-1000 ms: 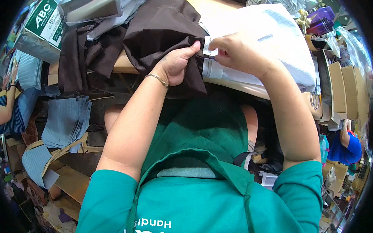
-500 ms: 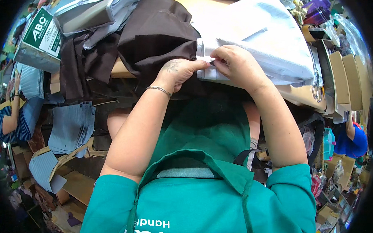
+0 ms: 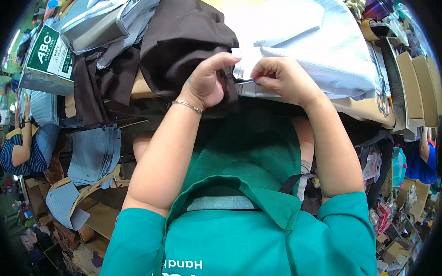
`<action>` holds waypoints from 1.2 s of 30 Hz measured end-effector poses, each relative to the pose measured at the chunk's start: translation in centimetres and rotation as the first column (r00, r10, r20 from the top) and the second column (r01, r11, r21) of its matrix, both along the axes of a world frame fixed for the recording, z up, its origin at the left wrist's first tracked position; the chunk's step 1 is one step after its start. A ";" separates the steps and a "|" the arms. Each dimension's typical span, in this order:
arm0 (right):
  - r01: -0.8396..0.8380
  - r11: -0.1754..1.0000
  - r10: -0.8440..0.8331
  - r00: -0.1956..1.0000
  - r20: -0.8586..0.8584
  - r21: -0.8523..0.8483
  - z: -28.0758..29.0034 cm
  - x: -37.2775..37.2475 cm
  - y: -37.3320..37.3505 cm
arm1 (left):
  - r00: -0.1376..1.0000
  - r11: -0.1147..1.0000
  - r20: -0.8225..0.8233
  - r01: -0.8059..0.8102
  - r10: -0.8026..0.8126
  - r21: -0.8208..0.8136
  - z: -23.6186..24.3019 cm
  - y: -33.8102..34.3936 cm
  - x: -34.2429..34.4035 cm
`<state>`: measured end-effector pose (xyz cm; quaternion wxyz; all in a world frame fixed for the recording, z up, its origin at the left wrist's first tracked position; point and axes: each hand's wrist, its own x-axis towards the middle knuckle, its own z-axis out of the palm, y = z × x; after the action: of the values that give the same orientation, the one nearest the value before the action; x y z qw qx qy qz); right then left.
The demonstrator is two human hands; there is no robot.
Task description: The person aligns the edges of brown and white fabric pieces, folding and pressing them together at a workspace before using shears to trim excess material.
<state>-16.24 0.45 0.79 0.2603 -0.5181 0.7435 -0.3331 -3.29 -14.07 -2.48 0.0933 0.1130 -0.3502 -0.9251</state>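
Observation:
My left hand is curled at the right side of the dark brown fabric, its fingers around the cloth and its thumb raised beside a pale folded edge. My right hand pinches a narrow dark strip, which runs from the brown fabric along the lower edge of the white fabric. The white fabric lies spread to the right, with a folded pale band under my fingers. Exactly how the strip is joined to either cloth is too small to tell.
A tan worktop holds a green-labelled box and folded grey material. Scissors and cardboard are at the right. Grey sheets lie lower left. Co-workers sit at far left and far right.
My left hand's thumb has lifted away from my right hand's fingertips, opening a gap. My right hand still pinches near the seam, a little lower than a second ago.

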 end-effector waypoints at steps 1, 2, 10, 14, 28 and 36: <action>0.019 1.000 -0.019 0.999 0.030 0.007 -0.1 -0.2 0.0 | 1.000 0.999 -0.029 0.001 -0.002 -0.049 0.0 -0.3 -0.3; 0.037 0.999 -0.038 0.997 0.060 0.014 -0.2 -0.5 0.1 | 0.999 0.997 0.025 0.041 -0.039 -0.070 0.2 -0.7 -0.4; -0.089 0.992 0.078 0.990 -0.116 -0.094 -1.0 0.2 -1.3 | 0.721 0.585 0.624 0.377 0.301 -0.718 2.5 0.5 1.3; -0.217 0.956 0.138 0.929 -0.344 -0.200 -1.6 0.7 -0.5 | 0.826 0.581 0.439 0.173 0.354 -0.796 1.7 2.0 2.7; -0.077 0.996 0.063 0.966 -0.252 -0.046 -0.3 0.8 -1.2 | 0.792 0.362 0.297 0.104 0.534 -0.927 0.2 1.5 0.6; -0.076 0.996 0.088 0.946 -0.311 0.048 0.0 0.9 -1.8 | 0.791 0.450 0.427 0.218 0.439 -0.866 1.5 1.5 1.4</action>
<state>-15.39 -1.32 0.81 0.1618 -0.5901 0.7590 -0.2224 -1.87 -12.53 -0.94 0.0867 0.3574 -0.7794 -0.5072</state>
